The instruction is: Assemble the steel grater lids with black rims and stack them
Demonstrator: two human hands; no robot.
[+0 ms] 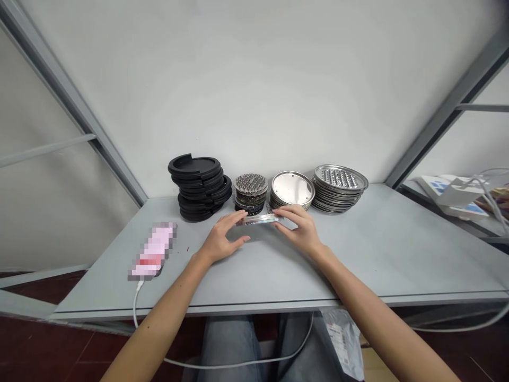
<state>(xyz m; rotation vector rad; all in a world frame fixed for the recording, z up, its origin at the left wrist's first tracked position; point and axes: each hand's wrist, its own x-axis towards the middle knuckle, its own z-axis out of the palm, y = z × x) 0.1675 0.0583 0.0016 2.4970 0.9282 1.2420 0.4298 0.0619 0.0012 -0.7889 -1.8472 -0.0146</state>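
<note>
Both hands pinch a thin shiny piece by its ends above the surface, near the textured-disc stack, and a loose fingertip grip could let it slip and knock that stack!

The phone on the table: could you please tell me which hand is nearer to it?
Left. The left hand is to the right of the phone, not touching it; the right hand is farther off on that same side.
</note>
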